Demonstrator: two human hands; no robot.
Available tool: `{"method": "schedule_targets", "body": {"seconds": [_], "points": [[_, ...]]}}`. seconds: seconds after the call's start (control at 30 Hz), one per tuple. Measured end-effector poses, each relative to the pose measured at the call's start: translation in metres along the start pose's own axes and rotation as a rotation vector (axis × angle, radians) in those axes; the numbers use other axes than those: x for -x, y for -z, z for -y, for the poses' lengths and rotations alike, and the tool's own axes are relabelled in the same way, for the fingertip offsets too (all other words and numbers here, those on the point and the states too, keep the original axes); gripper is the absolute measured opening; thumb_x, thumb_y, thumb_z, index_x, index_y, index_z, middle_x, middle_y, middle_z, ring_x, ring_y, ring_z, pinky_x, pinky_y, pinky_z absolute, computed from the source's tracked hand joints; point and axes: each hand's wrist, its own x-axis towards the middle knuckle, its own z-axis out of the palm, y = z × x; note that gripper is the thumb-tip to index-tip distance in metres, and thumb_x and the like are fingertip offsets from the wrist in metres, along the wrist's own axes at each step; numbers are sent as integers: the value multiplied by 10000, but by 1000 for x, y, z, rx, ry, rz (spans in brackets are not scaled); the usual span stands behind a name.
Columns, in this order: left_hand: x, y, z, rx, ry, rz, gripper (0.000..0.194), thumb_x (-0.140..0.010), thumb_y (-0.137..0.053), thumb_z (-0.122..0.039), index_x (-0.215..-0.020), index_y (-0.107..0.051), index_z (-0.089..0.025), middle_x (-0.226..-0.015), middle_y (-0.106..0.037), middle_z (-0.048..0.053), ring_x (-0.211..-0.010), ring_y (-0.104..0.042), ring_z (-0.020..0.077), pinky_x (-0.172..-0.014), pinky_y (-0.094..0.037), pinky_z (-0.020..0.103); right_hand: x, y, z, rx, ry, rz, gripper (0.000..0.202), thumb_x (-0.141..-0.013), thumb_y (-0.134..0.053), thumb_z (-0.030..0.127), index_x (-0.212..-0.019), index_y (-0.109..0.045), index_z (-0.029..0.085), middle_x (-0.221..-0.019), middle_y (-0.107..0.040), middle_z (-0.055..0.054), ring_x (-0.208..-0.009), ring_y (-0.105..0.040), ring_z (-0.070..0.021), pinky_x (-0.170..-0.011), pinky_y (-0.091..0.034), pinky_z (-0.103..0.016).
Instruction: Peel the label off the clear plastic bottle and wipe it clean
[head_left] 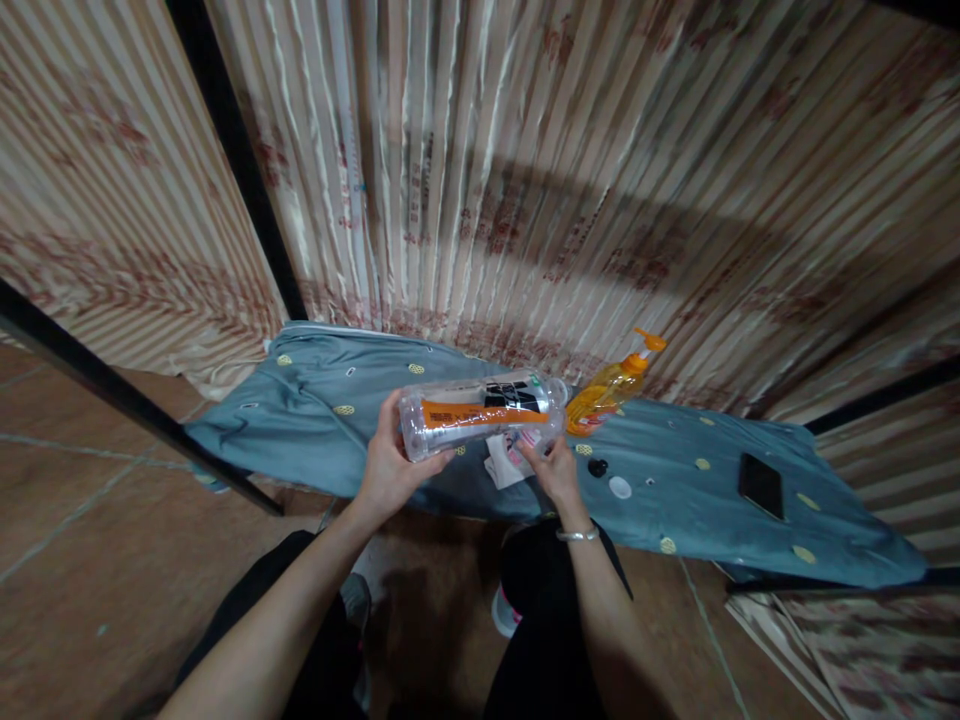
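A clear plastic bottle [480, 412] with an orange, black and silver label lies sideways between my hands, above the blue-grey cloth. My left hand [394, 460] is wrapped round its wide base end. Fingers and thumb of my right hand [555, 468] grip it near the neck end, which points right and shows no cap. Just below the bottle, a white printed packet or tissue [504, 468] rests on the cloth, partly hidden. Right of the bottle stands a pump bottle [600, 400] of orange-yellow liquid, with an orange pump head.
A blue-grey cloth with yellow motifs [675, 500] covers the low bench or bed. On it lie a small black cap [598, 467], a white disc [620, 487] and a black phone [760, 486]. Striped curtains [450, 200] hang behind; dark poles [232, 150] stand at the left.
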Motion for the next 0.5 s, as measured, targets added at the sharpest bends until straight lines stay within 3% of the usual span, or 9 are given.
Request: {"method": "schedule_targets", "body": {"seconds": [0.5], "points": [[0, 0, -2, -2, -4, -16, 928, -567, -836, -495, -1308, -369, -187, -1221, -593, 140, -1058, -649, 295, -887, -549, 437, 0, 1, 3, 3, -21, 17, 500, -642, -669, 603, -893, -569, 183, -649, -621, -14, -606, -567, -210, -583, -409, -317]]}}
